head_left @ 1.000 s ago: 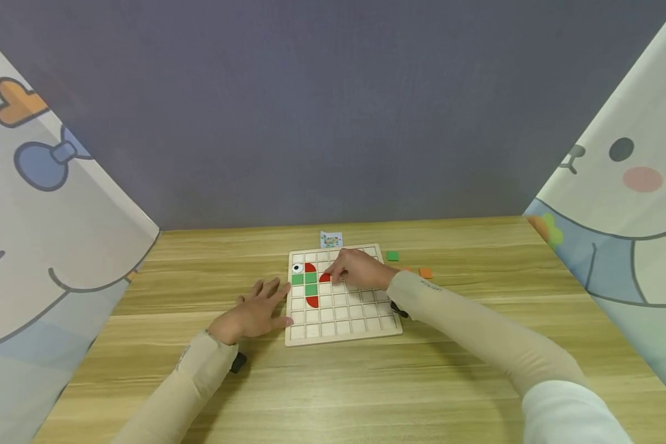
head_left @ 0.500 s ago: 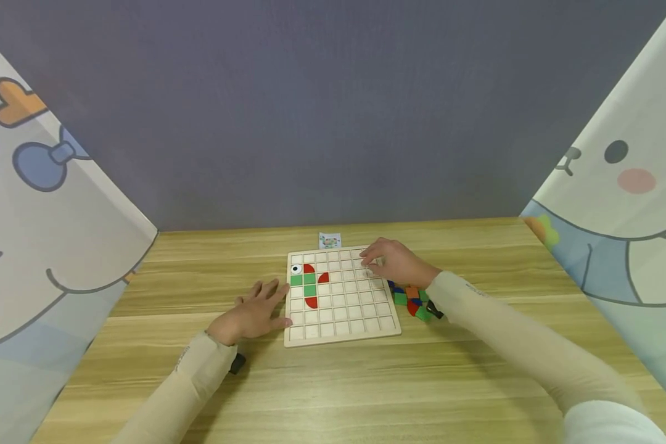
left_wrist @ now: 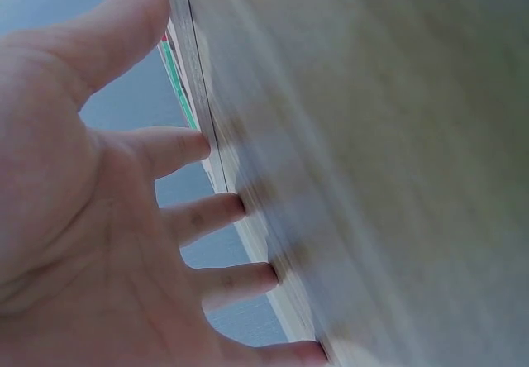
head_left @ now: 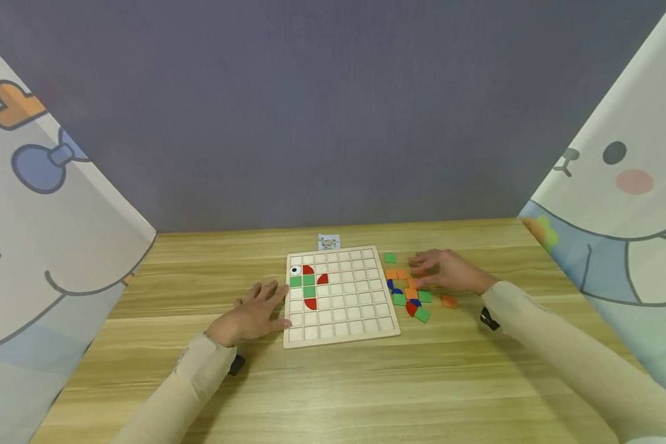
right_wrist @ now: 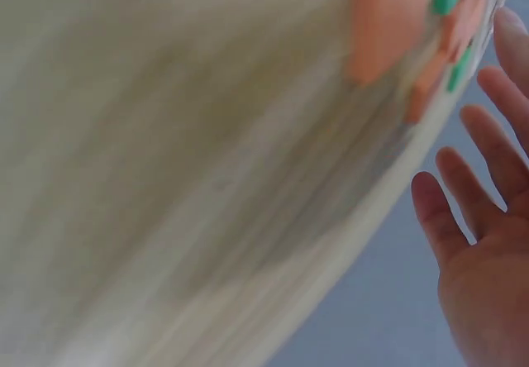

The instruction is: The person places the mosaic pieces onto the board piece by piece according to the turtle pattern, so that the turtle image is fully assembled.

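A square wooden grid board (head_left: 341,342) lies mid-table. On its left side sit a round eye tile (head_left: 295,270), green squares (head_left: 309,291) and red quarter-round tiles (head_left: 310,303). My left hand (head_left: 250,316) is spread beside the board's left edge, thumb and fingertips right at it; the left wrist view shows the straight fingers touching down. To the right, my right hand (head_left: 449,271) hovers over the loose tiles with relaxed fingers and nothing held; in the right wrist view its fingers are apart above the table. Below it lie orange squares (head_left: 411,293) and blue pieces (head_left: 397,291).
A small picture card (head_left: 328,242) lies behind the board. One green tile (head_left: 390,258) sits apart near the board's back right corner, and an orange square (head_left: 449,301) lies off to the right. A grey wall (head_left: 333,123) rises behind the table.
My right hand has left the red quarter-round tile on the board and moved right, over the loose tiles. The left hand has stayed in place.
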`<state>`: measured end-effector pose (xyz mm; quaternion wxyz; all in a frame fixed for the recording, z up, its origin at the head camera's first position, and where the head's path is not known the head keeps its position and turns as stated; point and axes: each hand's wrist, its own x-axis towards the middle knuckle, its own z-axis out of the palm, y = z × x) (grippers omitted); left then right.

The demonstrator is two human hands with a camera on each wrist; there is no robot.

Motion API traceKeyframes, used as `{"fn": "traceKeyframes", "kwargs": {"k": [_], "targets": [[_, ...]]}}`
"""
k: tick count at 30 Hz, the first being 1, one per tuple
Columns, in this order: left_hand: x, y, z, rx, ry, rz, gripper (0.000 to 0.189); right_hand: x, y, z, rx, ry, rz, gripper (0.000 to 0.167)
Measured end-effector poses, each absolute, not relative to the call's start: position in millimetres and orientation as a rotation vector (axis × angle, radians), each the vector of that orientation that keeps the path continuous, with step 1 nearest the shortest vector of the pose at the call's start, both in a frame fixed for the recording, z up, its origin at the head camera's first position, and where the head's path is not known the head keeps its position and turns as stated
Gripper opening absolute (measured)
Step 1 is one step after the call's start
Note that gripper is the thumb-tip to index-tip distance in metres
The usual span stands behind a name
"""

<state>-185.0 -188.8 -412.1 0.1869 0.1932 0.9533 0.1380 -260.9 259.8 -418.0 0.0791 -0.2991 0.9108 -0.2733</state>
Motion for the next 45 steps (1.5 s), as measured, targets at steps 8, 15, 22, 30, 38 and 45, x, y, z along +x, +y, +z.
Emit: {"fn": "traceKeyframes", "kwargs": {"k": [8, 15, 22, 30, 38, 45], "targets": [[-185, -189, -411, 0.544, 2.683, 0.374, 0.079, -261, 274, -425, -0.877, 2.790, -0.787, 0.030], [-185, -188, -411, 0.545, 2.680, 0.368, 0.079, -265, 273, -428, -0.904, 2.855, -0.759, 0.014], [-185, -187, -413, 0.533, 2.678, 0.365, 0.078, -266, 265, -425, -0.965, 2.887, -0.743, 0.011], [-185, -185, -412, 0.519, 2.681, 0.352, 0.078, -258, 227, -410, -0.966, 2.797, -0.882, 0.015], [-184, -186, -412, 0.514, 2.677, 0.361, 0.079, -257, 166, -406, -1.258, 2.656, -0.926, 0.015], [-183, -184, -410, 0.516, 2.673, 0.368, 0.079, -260, 119, -405, -1.303, 2.564, -0.852, 0.010]]}}
